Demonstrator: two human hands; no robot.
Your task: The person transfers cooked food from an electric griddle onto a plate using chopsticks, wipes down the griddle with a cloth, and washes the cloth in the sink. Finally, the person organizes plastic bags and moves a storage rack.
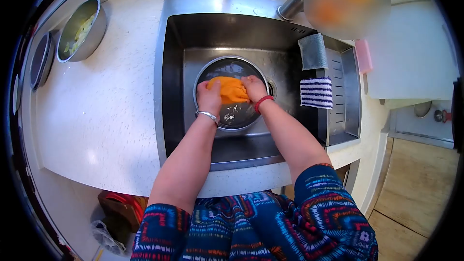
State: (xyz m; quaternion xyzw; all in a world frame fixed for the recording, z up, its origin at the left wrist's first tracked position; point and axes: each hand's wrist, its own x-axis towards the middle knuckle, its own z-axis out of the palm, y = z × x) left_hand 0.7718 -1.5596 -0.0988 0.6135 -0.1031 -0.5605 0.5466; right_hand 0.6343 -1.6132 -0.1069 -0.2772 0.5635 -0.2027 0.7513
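An orange cloth point(229, 90) is stretched between my two hands, over a round metal basin point(208, 66) of water that stands in the sink. My left hand point(210, 96) grips the cloth's left end, thumb on top. On the right end, my right hand point(254, 88) is closed with the fingers bunching the fabric. Below the cloth the water surface shows bright reflections. Whether the cloth's underside touches the water I cannot tell.
The steel sink point(193, 152) surrounds the basin. A grey mesh cloth point(313, 51) and a striped cloth point(316, 93) hang over its right divider. The faucet point(291, 6) rises behind. At left on the counter point(121, 92) stands a metal bowl point(99, 31) with pale green pieces.
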